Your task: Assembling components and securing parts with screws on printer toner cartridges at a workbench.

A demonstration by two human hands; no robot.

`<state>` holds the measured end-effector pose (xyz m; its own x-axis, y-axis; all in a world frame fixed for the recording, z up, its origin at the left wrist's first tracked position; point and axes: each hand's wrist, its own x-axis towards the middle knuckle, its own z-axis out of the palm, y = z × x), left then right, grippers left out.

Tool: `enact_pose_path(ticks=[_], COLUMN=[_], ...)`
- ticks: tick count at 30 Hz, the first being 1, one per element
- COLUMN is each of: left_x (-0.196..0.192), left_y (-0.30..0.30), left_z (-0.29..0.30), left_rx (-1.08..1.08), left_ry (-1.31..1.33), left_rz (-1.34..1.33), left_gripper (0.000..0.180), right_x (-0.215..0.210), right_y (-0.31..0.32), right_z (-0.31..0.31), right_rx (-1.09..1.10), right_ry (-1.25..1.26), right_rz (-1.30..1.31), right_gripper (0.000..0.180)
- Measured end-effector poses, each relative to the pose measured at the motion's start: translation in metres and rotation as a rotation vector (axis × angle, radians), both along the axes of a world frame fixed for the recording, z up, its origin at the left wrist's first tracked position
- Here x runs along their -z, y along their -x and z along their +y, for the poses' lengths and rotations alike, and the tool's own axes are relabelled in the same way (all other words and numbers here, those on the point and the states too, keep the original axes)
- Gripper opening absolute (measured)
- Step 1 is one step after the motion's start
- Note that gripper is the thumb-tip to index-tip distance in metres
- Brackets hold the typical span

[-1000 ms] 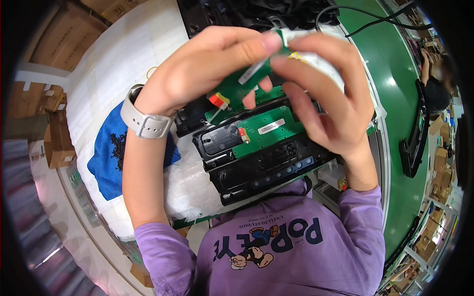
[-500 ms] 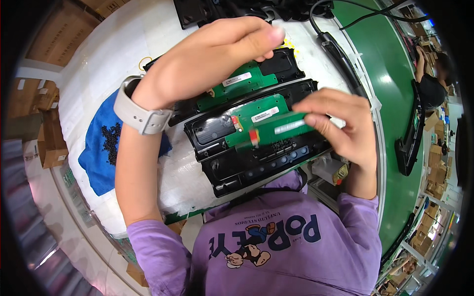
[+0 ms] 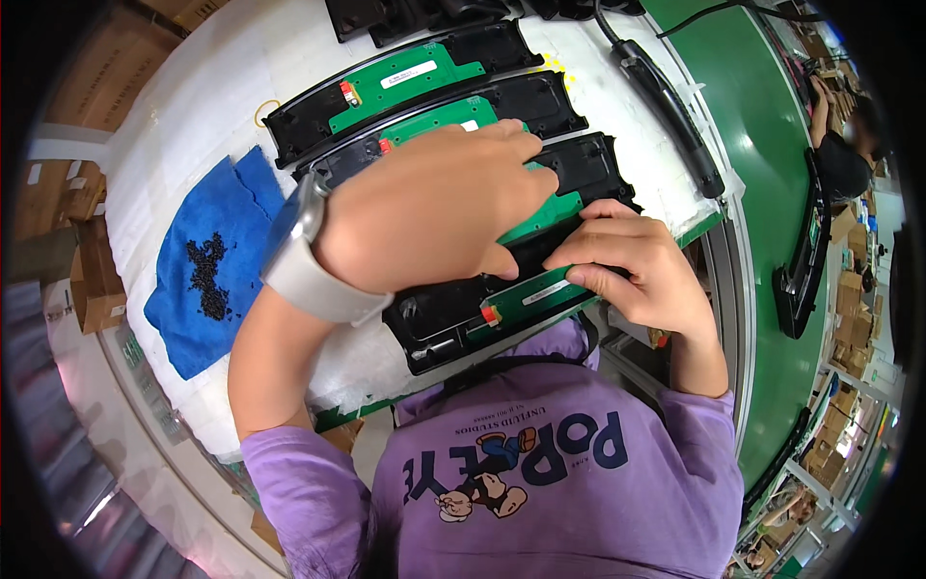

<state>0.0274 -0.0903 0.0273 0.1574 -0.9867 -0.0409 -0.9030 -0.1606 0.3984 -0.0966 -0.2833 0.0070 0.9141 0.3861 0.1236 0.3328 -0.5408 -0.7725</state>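
Observation:
A green circuit board with a red-and-yellow connector and a white label lies tilted in the nearest long black plastic housing. My right hand pinches the board's right part between thumb and fingers. Above the neighbouring housing, my left hand, with a watch at the wrist, reaches across with its fingers apart and nothing in them. It hides much of the housings below. Farther back, another black housing holds a green circuit board, and more boards show partly beyond my left hand.
A blue cloth with a pile of small black screws lies at the left. A black corded stick-shaped tool rests at the back right. More black parts stand at the far edge. A person sits beyond the green floor.
My right hand has lowered the circuit board toward me into the nearest housing. My left hand has come down and nearer, its fingers spreading, uncovering the farthest housing.

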Motion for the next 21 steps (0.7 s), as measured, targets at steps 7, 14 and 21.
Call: enact_pose_path(ticks=[7,14,21], left_x=[0.017,0.02,0.014], left_y=[0.023,0.02,0.022], left_z=[-0.008,-0.014,-0.013], left_rx=[-0.048,-0.056,-0.039], left_ry=[0.028,0.006,-0.043], left_rz=[-0.207,-0.245,-0.217], left_gripper=[0.062,0.062,0.058], right_x=[0.001,0.0,-0.001], right_y=[0.002,-0.001,0.004], right_z=[0.006,0.008,0.009], right_rx=[-0.016,0.016,0.021], right_ry=[0.248,0.343,0.387], right_rz=[-0.2,-0.305,-0.297], right_gripper=[0.019,0.029,0.027])
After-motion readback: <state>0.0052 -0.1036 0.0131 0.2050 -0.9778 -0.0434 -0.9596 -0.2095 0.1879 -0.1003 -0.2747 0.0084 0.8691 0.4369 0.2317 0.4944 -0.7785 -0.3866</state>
